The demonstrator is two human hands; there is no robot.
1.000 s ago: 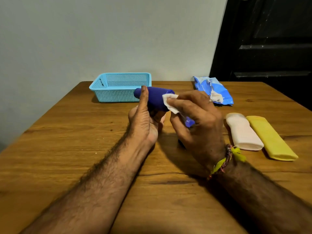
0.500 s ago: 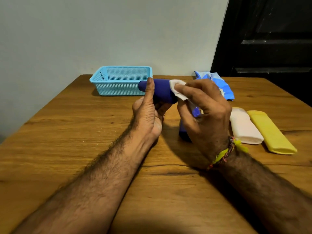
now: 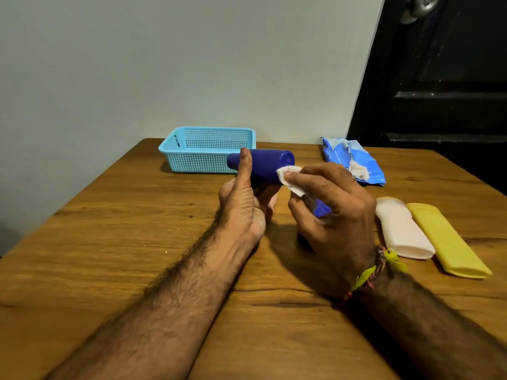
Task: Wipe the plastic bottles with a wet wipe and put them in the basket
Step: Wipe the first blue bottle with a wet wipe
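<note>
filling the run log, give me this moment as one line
step: wiping | left hand: holds blue bottle | right hand: presses wipe on it | basket: no bottles seen | white bottle, yellow bottle: on table

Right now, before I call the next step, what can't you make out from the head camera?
- Basket floor: hidden by its near wall and the dark blue bottle; contents unknown.
- Second blue object on the table: mostly covered by the right hand.
- Left hand fingers: behind the bottle; only the thumb shows.
- Wet wipe: partly under the right fingertips.
- Wipe packet print: too small to read.
</note>
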